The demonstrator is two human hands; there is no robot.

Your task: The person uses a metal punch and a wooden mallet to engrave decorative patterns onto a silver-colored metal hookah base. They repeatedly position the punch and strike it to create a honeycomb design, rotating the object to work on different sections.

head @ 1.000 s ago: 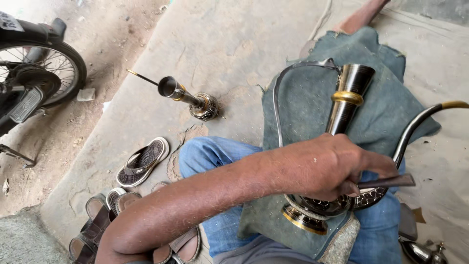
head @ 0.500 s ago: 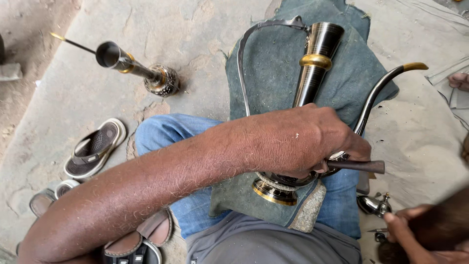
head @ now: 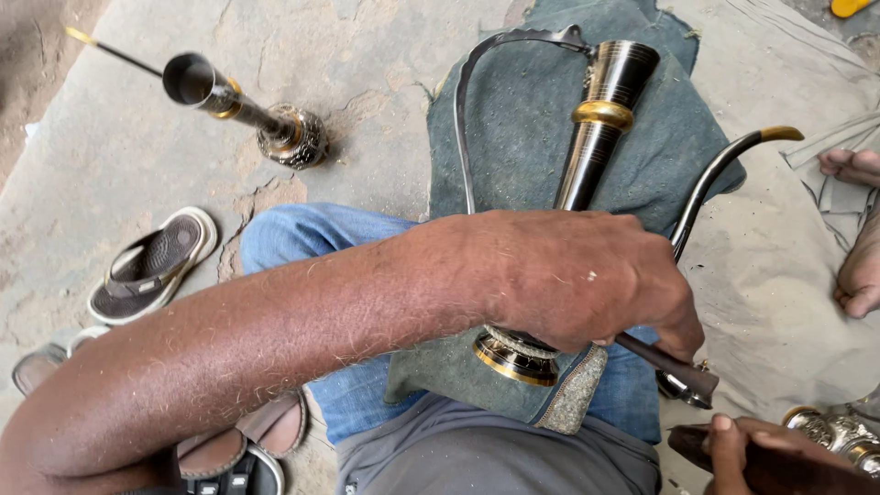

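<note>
A tall dark metal ewer (head: 600, 128) with gold bands, a curved spout (head: 715, 179) and a thin looped handle (head: 467, 110) lies on a dark green cloth (head: 522, 147) over my lap. My left hand (head: 577, 275) reaches across from the lower left, covers the ewer's belly and is closed on a dark slim tool handle (head: 674, 371) pressed against it. The ewer's gold-rimmed base (head: 513, 357) shows under my wrist. At the bottom right, my right hand (head: 733, 440) grips a dark wooden piece (head: 779, 472), just below the tool's end.
A second, similar metal vessel (head: 238, 105) with a long thin spout stands on the cracked stone ground at upper left. Sandals (head: 156, 266) lie at left and lower left. Another person's bare feet (head: 857, 266) rest at the right edge, and an ornate metal part (head: 830, 429) sits at lower right.
The view has dropped closer over my lap. My right hand with the dark wooden piece has come into view at the bottom right. My left hand keeps its grip on the tool.
</note>
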